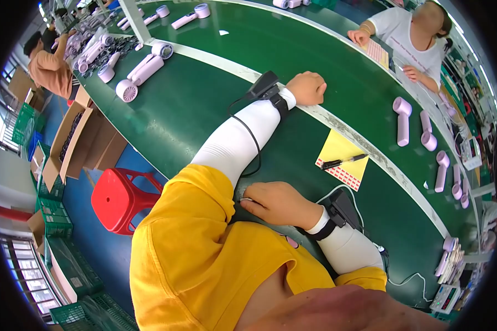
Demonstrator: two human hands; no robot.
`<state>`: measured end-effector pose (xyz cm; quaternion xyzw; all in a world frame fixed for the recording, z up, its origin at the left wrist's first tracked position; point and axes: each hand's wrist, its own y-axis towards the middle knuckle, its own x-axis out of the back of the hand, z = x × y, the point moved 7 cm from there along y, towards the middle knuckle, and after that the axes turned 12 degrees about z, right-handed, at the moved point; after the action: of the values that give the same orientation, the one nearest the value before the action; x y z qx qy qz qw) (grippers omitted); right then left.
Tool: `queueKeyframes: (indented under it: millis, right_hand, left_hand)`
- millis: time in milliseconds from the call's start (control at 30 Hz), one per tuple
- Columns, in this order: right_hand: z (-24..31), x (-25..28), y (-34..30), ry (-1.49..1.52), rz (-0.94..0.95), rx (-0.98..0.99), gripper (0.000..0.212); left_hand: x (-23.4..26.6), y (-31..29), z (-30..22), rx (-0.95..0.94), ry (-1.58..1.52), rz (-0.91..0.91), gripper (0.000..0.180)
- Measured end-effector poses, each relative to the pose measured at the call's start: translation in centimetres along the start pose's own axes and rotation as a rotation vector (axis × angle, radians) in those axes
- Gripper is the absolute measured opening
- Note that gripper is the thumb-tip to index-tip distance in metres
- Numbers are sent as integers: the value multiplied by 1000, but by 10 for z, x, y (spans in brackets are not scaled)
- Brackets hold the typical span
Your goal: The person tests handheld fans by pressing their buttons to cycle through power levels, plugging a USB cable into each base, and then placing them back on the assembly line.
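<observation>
Fingers (pixel 319 88) of the left hand (pixel 306 89) are curled into a closed fist over a pale, speckled rail (pixel 211 59) that edges the dark green tabletop (pixel 174 118). The right hand (pixel 280 204) lies lower, near the left elbow, its fingers bent and pointing left; their tips are partly hidden, so I cannot tell whether they grip something. White sleeves cover both forearms, and a black box-shaped device (pixel 343 208) is strapped at the right wrist, with a similar black device (pixel 264 85) at the left.

Between the hands and to their right, a yellow paper sheet (pixel 337 144) with rows of red marks along its lower edge lies flat on the tabletop beside the rail. A slim black pen (pixel 343 161) rests slantwise across it.

Beyond the rail, at right, pale lilac handheld fans (pixel 403 122) lie spaced out on the green surface. More lilac fans (pixel 148 69) are at the upper left of the tabletop. Across the way, a person in a white shirt (pixel 406 38) has one hand by a red-and-yellow sheet (pixel 375 52). A red plastic stool (pixel 115 201) stands on the blue floor (pixel 85 207) at left, near an open brown cardboard box (pixel 91 140).
</observation>
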<state>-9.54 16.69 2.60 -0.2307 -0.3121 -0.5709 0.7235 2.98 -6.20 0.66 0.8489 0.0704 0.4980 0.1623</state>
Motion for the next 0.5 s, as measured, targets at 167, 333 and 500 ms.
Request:
queueKeyframes:
  millis: [167, 333, 500]
  right_hand:
    - [3, 1, 1, -20, 9, -2, 18]
    - [2, 1, 3, 8, 16, -26, 17]
    - [2, -1, 4, 5, 18, -30, 17]
  left_hand:
    - [-1, 0, -1, -22, 14, 31, 23]
    - [-3, 0, -2, -12, -15, 89, 23]
    - [-1, -2, -4, -9, -46, 100, 22]
